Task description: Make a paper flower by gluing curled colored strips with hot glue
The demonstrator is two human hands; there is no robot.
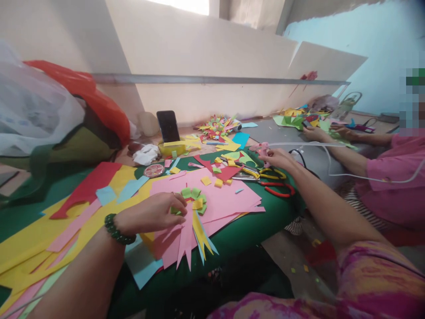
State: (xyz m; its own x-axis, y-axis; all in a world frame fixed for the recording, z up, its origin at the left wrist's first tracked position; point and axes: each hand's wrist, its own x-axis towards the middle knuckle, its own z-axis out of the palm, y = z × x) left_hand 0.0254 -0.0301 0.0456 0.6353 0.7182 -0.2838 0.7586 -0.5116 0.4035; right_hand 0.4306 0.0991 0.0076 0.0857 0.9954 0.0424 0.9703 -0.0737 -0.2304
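Patterned cloth (265,308) lies nearest us, below both sets of fingers, with our sleeve (361,274) in similar print behind the right ones. Touching the fingers of our left hand (154,212) is the rosette (203,197), its green loops (187,193) in a ring with a yellow piece (198,204) on it; its pointed tails (186,239) run toward us from beside those fingers, past the near edge of the pink sheet (229,204). If the left fingers slid or pressed unevenly, we judge that the ring could skew or a loop crease. Loose squares (206,180), beyond and right of them, could be swept aside by a careless reach, and the cord (308,144), running off rightward from the right fingers, could tug the glue gun (262,149) if snagged. Red-handled scissors (282,190) lie nearer us than the right fingers, where a low swing might nudge them. Our left fingers are curled and narrowly parted at the rosette's left rim; whether they pinch it or merely rest, we cannot tell. Our right hand (279,158) has its fingers closed round the glue gun, well apart from the rosette.
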